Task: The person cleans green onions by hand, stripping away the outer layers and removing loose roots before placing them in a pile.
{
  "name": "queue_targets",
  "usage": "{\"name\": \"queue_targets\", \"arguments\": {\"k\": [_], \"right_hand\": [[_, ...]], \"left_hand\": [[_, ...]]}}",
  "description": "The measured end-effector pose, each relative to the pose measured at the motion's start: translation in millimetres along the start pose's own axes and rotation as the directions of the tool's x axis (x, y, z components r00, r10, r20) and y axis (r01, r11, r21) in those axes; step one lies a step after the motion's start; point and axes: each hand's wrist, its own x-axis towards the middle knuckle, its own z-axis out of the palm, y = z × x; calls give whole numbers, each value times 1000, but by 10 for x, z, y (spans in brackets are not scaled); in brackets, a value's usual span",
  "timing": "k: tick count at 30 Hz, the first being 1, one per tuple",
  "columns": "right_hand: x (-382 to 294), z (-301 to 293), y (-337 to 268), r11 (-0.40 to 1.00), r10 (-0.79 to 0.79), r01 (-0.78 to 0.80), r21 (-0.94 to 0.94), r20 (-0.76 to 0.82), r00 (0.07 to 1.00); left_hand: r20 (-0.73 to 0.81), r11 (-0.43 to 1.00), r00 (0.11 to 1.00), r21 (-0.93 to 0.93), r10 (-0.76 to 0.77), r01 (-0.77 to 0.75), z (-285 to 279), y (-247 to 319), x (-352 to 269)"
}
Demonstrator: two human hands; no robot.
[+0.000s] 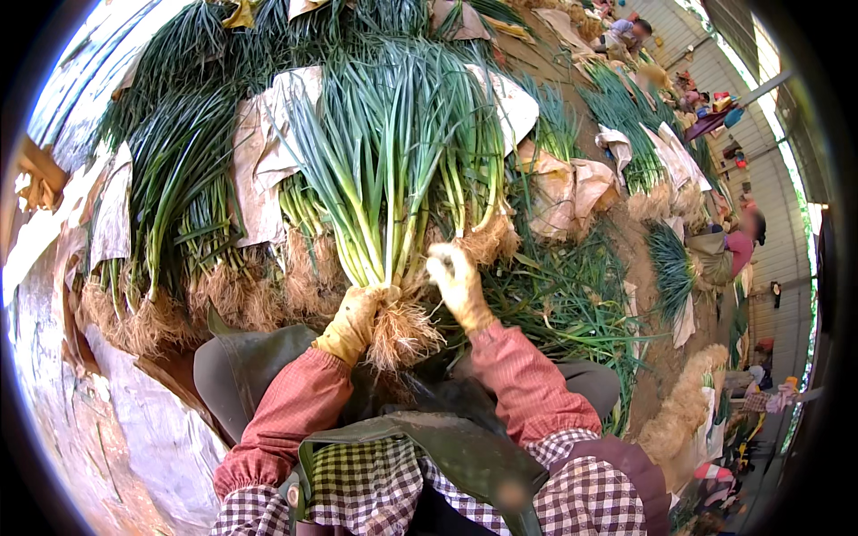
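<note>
My left hand (350,321), in a yellowish work glove, grips a bunch of long green onions (385,201) at the base of the white stalks. Tan roots (403,335) hang below that grip, toward my lap, while the green leaves fan out away from me. Just right of the stalk bases is my right hand (461,285), gloved the same way, with its fingers curled and slightly blurred. Whether a thin strand is pinched in it cannot be made out. Beyond it lies another rooted bunch of green onions (486,234).
More onion bunches (181,194) lie in rows ahead and to the left, some under pale cloth sheets (265,161). Loose green leaves (570,308) are heaped at my right. Farther right, a person (727,248) sits by another onion pile (670,268) on the dirt floor.
</note>
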Motion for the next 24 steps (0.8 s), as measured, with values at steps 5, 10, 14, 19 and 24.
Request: {"name": "queue_targets", "arguments": {"k": [5,10,14,19,24], "right_hand": [[314,192,-255,855,444,-496,153,279,852],[238,132,-243,846,333,-406,346,254,908],[258,383,-416,929,338,-337,153,16,941],[169,549,-217,811,227,-180,-556,15,974],[656,-16,-251,858,367,-450,-250,-314,875]], "left_hand": [[100,986,993,-156,68,-52,-59,-59,-29],[137,974,965,-3,223,-225,-87,-77,-60],[-19,940,996,-329,89,-91,15,-8,-80],[-137,937,983,-310,123,-161,36,-34,-64],[153,935,985,-354,85,-25,-5,56,-85]]}}
